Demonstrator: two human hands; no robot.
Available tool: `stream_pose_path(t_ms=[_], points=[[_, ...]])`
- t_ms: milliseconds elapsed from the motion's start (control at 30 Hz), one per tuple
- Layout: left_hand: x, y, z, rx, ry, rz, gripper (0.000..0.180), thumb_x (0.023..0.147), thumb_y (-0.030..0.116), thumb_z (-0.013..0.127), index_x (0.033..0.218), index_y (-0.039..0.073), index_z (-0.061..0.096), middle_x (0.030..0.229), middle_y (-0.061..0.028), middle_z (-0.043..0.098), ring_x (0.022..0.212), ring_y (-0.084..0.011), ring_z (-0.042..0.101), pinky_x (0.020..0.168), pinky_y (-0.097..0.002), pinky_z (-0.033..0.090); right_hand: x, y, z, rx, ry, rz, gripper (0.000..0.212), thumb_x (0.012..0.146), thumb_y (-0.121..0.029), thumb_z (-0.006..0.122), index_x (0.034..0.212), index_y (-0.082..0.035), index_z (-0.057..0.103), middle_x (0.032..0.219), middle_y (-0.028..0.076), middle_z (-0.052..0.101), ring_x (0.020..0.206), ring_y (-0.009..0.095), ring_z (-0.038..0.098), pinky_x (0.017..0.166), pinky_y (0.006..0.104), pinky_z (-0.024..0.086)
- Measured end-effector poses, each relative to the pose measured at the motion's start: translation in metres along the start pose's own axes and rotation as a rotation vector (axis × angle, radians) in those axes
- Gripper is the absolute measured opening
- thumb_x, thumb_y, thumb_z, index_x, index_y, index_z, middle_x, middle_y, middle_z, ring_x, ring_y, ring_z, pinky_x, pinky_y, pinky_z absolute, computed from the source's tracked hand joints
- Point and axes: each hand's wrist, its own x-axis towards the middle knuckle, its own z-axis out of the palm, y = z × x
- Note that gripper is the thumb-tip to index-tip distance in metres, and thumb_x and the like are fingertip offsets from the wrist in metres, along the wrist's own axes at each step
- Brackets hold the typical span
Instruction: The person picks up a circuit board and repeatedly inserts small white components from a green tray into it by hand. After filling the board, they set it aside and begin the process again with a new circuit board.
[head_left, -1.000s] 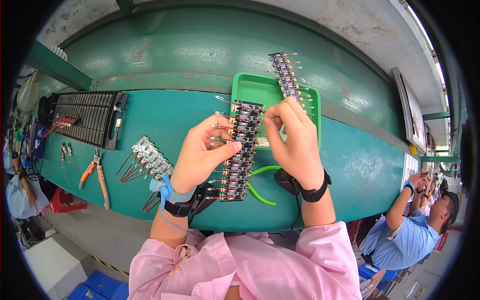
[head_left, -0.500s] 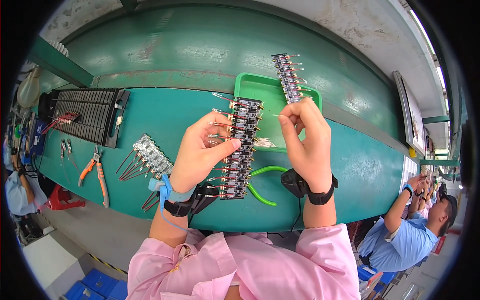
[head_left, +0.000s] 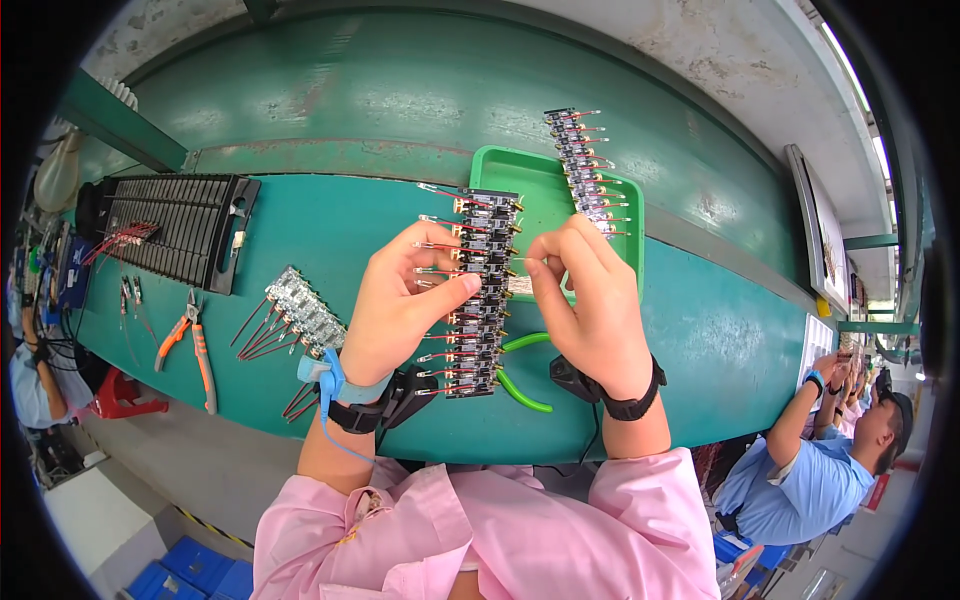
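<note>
My left hand [head_left: 395, 300] is closed on a long black circuit board strip [head_left: 480, 320], held upright in the picture. Short red wires with clear ends stick out along its left edge, and small brass-coloured parts line its right edge. Close to that right edge, my right hand [head_left: 590, 300] pinches a thin pale piece [head_left: 522, 260] between thumb and forefinger. Whether the piece touches the strip, I cannot tell. Behind is a green tray [head_left: 640, 265] with a bundle of similar pale pieces [head_left: 521, 285] in it. A second wired board strip [head_left: 580, 165] lies across the tray's far rim.
Green curved tool handles [head_left: 525, 395] lie below the strip. On the left are orange-handled pliers [head_left: 203, 360], a board panel with red wires [head_left: 305, 310] and a black slotted rack [head_left: 165, 230]. A co-worker in blue [head_left: 810, 480] sits at the right.
My right hand has moved left and slightly down from over the tray, bringing the thin pale piece to the strip's right edge. My left hand has barely moved.
</note>
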Motion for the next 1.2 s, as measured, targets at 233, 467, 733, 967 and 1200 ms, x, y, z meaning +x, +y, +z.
stream_pose_path(t_ms=[233, 467, 733, 967, 1200], points=[[0.0001, 0.0001, 0.001, -0.001, -0.001, 0.007, 0.025, 0.076, 0.002, 0.065, 0.094, 0.004, 0.047, 0.079, -0.0008, 0.054, 0.065, -0.0028, 0.05, 0.052, -0.0177, 0.039, -0.0007, 0.0019, 0.0027, -0.07, 0.034, -0.033, 0.015, 0.071, 0.01, 0.057, 0.079, 0.0, 0.05, 0.069, 0.007, 0.045, 0.055, 0.016, 0.049, 0.048, 0.0268, 0.038], [-0.0001, 0.0013, 0.0011, 0.008, -0.008, -0.01, 0.025, 0.075, 0.0, 0.062, 0.095, 0.005, 0.049, 0.08, -0.0002, 0.056, 0.067, -0.0045, 0.052, 0.055, -0.0178, 0.042, -0.0021, -0.0011, 0.0033, -0.146, 0.046, -0.079, 0.017, 0.069, 0.011, 0.058, 0.079, -0.001, 0.05, 0.069, 0.008, 0.044, 0.055, 0.02, 0.049, 0.047, 0.0289, 0.039], [-0.0003, 0.0007, 0.0034, 0.008, -0.002, 0.017, 0.025, 0.076, -0.001, 0.063, 0.094, 0.004, 0.047, 0.08, -0.0013, 0.054, 0.068, -0.0028, 0.05, 0.055, -0.0169, 0.04, -0.0013, -0.0027, 0.0047, -0.215, 0.071, -0.155, 0.019, 0.067, 0.01, 0.059, 0.079, -0.001, 0.051, 0.069, 0.009, 0.044, 0.052, 0.024, 0.048, 0.046, 0.0321, 0.037], [-0.0004, 0.0021, 0.0018, -0.007, -0.001, -0.025, 0.025, 0.075, 0.001, 0.063, 0.095, 0.005, 0.049, 0.08, -0.0011, 0.056, 0.068, -0.0059, 0.054, 0.057, -0.0188, 0.043, -0.0008, -0.0004, 0.0054, -0.175, 0.067, -0.112, 0.018, 0.069, 0.01, 0.059, 0.08, -0.001, 0.05, 0.069, 0.009, 0.045, 0.054, 0.025, 0.049, 0.048, 0.032, 0.038], [0.0013, -0.003, -0.0016, -0.133, -0.055, -0.072, 0.025, 0.075, 0.002, 0.064, 0.094, 0.006, 0.048, 0.078, -0.0004, 0.057, 0.066, -0.0047, 0.054, 0.051, -0.0173, 0.043, 0.0015, 0.0061, 0.0082, -0.131, 0.083, -0.121, 0.016, 0.07, 0.01, 0.059, 0.081, 0.0, 0.051, 0.07, 0.009, 0.046, 0.055, 0.024, 0.05, 0.048, 0.0312, 0.039]])
